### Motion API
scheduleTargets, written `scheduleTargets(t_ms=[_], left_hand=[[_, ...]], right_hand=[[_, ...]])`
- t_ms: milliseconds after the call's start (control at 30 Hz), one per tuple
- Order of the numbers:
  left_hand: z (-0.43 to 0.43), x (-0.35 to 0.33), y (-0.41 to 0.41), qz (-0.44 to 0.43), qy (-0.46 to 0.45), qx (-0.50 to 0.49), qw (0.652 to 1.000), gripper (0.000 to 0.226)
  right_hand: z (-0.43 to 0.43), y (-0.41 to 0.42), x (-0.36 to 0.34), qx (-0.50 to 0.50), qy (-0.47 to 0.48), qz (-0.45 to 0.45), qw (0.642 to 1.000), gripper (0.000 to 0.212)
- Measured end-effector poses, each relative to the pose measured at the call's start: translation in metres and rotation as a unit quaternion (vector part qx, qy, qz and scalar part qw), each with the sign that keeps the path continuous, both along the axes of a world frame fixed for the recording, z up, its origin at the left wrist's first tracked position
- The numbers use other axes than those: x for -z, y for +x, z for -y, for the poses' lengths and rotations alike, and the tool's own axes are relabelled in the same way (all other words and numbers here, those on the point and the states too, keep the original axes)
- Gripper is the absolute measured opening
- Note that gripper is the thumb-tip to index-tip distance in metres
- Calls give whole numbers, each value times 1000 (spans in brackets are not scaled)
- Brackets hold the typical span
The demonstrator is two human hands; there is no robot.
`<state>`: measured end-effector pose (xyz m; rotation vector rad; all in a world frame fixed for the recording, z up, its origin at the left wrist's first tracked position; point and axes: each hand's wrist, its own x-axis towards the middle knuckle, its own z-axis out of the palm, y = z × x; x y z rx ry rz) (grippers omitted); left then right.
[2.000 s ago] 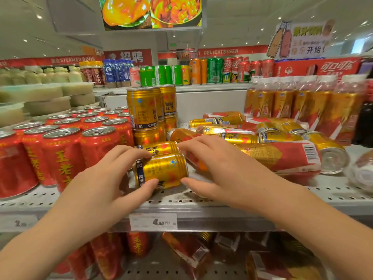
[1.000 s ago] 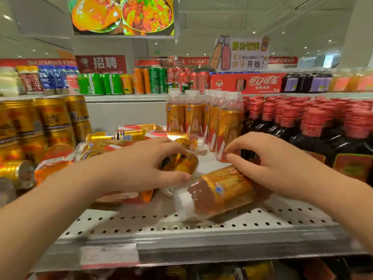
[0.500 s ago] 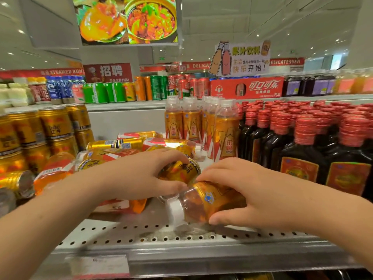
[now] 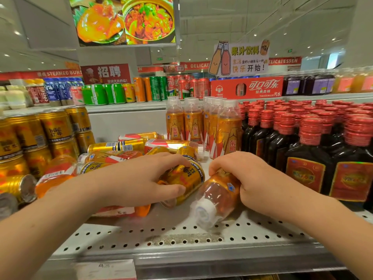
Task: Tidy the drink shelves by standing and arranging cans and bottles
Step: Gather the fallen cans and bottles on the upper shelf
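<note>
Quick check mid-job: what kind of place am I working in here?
Most likely a supermarket drinks aisle: a perforated metal shelf packed with rows of dark bottles and gold cans, a price tag on its front edge, and a red Delicatessen sign behind.

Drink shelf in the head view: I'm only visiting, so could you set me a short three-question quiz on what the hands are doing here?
1. True or false: the gold can that the left hand grips stands upright.
2. The fallen bottle that the right hand holds points its white cap: A) toward the camera, B) away from the camera, C) straight up.
3. Fill in: the dark bottles standing to the right of the hands have ___ caps.
Key: 1 false, it lies on its side; 2 A; 3 red.
</note>
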<state>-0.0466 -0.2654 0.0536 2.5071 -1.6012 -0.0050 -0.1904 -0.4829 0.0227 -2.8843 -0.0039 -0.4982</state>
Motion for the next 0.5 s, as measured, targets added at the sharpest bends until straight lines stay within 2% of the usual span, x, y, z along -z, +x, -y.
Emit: scheduleTargets(t_ms=[133, 233, 333, 433, 500], left_hand=[[0, -3, 1, -5, -3, 1, 1000, 53], [5, -10, 9, -24, -40, -11, 999, 50], [17, -20, 38, 18, -67, -43, 997, 40], [36, -28, 78, 76, -25, -88, 993, 36], [48, -29, 104, 106, 35, -118, 987, 39]], right_hand=[[7, 10, 3, 33, -31, 9, 999, 67], [12, 13, 4, 36, -27, 9, 999, 65], [12, 10, 5, 23, -6, 67, 997, 62], [2, 11, 4, -6, 7, 120, 993, 41], [-8, 17, 0, -8, 3, 114, 993, 29]])
